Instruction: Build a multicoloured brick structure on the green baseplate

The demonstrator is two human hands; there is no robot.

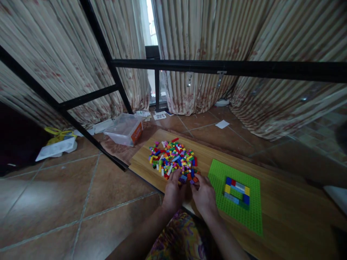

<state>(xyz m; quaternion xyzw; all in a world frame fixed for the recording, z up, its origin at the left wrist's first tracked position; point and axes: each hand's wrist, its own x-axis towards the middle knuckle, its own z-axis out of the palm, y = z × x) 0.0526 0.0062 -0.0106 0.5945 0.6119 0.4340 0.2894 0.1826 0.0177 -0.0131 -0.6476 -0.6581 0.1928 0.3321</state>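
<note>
A heap of loose, many-coloured toy bricks [173,157] lies on a wooden board. At its near edge is my left hand [173,193], thumb and forefinger apart beside a bluish-purple brick [183,178]. My right hand [204,193] is curled at the same edge, its fingertips close together by a small purple brick [192,182] and an orange brick [195,179]; what they grip, if anything, is too small to tell. To the right lies a green baseplate [255,220], bearing a rectangular ring of blue, yellow, red and grey bricks [246,199] with an open middle.
The wooden board [287,206] runs along in front of me. Behind it on the tiled floor stands a clear plastic box [121,130] with an orange label. A black metal frame [189,65] crosses before striped curtains [217,32]. White trays [56,147] sit at left.
</note>
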